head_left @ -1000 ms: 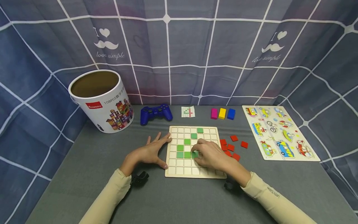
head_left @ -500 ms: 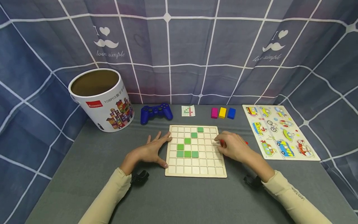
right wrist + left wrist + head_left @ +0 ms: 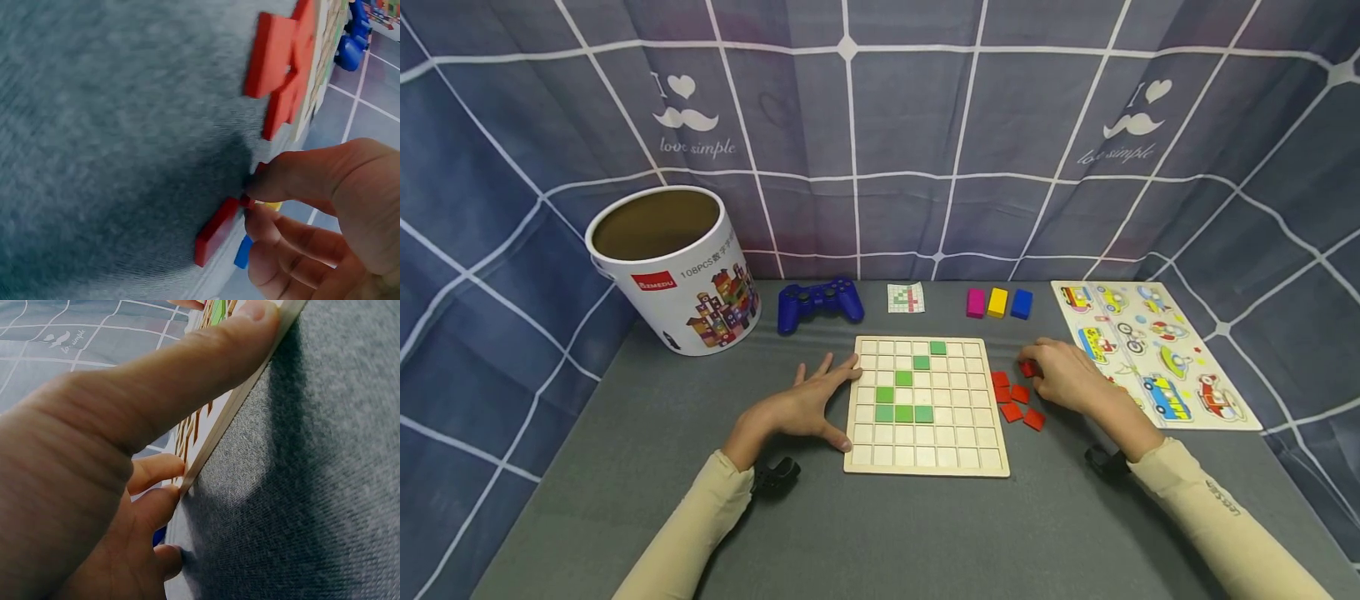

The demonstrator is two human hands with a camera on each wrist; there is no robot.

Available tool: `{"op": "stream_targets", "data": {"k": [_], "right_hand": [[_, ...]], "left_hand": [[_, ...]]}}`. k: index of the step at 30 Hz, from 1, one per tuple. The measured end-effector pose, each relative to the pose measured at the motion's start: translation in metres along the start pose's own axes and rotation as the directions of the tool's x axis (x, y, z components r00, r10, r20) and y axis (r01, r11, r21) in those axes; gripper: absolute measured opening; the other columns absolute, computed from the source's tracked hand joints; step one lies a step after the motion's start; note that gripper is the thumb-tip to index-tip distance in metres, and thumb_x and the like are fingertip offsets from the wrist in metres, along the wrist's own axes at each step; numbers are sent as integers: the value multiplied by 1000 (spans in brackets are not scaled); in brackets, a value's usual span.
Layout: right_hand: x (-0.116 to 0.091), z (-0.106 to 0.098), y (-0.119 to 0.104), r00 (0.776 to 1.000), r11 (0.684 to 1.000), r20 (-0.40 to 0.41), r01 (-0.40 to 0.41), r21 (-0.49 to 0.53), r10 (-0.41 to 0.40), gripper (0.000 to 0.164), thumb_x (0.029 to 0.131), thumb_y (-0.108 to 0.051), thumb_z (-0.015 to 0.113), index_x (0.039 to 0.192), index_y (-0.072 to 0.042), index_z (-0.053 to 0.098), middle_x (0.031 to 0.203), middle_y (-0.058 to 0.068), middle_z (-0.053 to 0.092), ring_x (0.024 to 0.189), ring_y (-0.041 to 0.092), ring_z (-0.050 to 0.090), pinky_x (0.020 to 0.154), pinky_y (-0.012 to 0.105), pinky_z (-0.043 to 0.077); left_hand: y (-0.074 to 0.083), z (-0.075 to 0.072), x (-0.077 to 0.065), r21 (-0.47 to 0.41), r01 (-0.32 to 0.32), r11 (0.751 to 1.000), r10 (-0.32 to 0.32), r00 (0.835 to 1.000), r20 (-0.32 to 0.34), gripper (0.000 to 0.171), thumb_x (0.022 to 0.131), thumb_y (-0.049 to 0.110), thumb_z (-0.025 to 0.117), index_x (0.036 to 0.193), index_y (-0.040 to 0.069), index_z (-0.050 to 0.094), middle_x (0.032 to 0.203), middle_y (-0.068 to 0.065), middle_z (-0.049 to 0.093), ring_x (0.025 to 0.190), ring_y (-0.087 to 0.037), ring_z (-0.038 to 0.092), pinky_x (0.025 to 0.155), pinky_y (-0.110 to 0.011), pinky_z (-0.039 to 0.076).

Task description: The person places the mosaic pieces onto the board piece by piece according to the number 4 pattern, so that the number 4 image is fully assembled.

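Observation:
A wooden grid board (image 3: 925, 456) lies on the grey table, with several green tiles (image 3: 903, 413) set in its squares. My left hand (image 3: 801, 408) is spread along the board's left edge, its thumb and fingertips touching the rim. To the right of the board, my right hand (image 3: 1067, 377) pinches a red tile (image 3: 1027, 367) between thumb and forefinger, low over the table. In the right wrist view the fingertips cover much of that tile, and another red tile (image 3: 216, 231) lies just beside them. Several more red tiles (image 3: 1011, 412) lie by the board's right edge.
Behind the board are a small patterned card (image 3: 906, 298), a blue game controller (image 3: 820, 305), and pink (image 3: 975, 303), yellow (image 3: 997, 302) and blue blocks (image 3: 1021, 304). A large white bucket (image 3: 677, 283) stands back left. A vehicle picture puzzle (image 3: 1150, 358) lies at the right.
My right hand has moved from the board's green tiles rightward to the loose red tiles and now pinches one. The left hand has stayed at the board's edge.

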State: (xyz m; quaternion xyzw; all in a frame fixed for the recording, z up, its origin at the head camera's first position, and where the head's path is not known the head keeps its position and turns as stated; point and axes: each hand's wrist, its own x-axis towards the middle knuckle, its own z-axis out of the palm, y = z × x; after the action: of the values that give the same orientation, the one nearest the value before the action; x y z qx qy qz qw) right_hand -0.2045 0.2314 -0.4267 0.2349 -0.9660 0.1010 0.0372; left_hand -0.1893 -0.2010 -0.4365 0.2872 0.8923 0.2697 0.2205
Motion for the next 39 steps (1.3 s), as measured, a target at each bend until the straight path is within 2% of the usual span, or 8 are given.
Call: {"op": "stream_targets", "data": {"k": [4, 11, 17, 23, 29, 39], "right_hand": [[1, 3, 3, 1000, 1000, -29, -8, 2, 8, 29, 76, 1, 75, 105, -1, 75, 96, 12, 68, 73, 23, 58, 62, 44, 50], [6, 0, 1, 996, 999, -83, -39, -8, 38, 24, 75, -5, 76, 99, -4, 75, 87, 8, 61, 64, 20, 53, 52, 36, 43], [20, -4, -18, 997, 999, -69, -13, 51, 17, 25, 79, -8, 77, 103, -4, 75, 93, 9, 63, 67, 20, 52, 53, 34, 42], [31, 1, -41, 999, 996, -52, 19, 90, -14, 28, 80, -9, 79, 107, -4, 75, 96, 8, 64, 67, 19, 52, 56, 34, 45], [44, 10, -61, 997, 988, -45, 71, 136, -65, 28, 79, -4, 76, 106, -2, 73, 96, 8, 63, 61, 17, 48, 50, 29, 41], [62, 21, -80, 991, 981, -29, 133, 140, -130, 25, 79, -3, 75, 104, -5, 75, 92, 5, 62, 63, 16, 48, 53, 29, 41]], "left_hand": [[1, 0, 1, 2, -4, 1000, 4, 1000, -4, 116, 69, 42, 92, 159, 14, 26, 168, -7, 2, 150, -37, -11, 110, -69, -11], [1, 0, -1, -3, -7, 1000, 7, 1000, -8, 116, 68, 42, 92, 159, 13, 26, 168, -7, 2, 150, -38, -11, 109, -70, -11], [1, -1, -1, 6, 1, 1000, -1, 1000, -15, 116, 69, 42, 92, 160, 14, 25, 168, -6, 3, 150, -38, -11, 109, -70, -10], [2, 0, 0, -3, -3, 1000, 3, 1000, -11, 115, 69, 41, 92, 159, 13, 26, 168, -6, 2, 150, -37, -12, 109, -70, -11], [2, -1, -1, -5, -3, 1000, 3, 1000, -6, 114, 70, 41, 92, 159, 14, 26, 168, -5, 2, 150, -36, -12, 110, -69, -11], [0, 0, -1, -2, 2, 1000, -2, 1000, -6, 116, 69, 42, 92, 160, 15, 25, 168, -4, 1, 150, -36, -11, 110, -68, -11]]}}
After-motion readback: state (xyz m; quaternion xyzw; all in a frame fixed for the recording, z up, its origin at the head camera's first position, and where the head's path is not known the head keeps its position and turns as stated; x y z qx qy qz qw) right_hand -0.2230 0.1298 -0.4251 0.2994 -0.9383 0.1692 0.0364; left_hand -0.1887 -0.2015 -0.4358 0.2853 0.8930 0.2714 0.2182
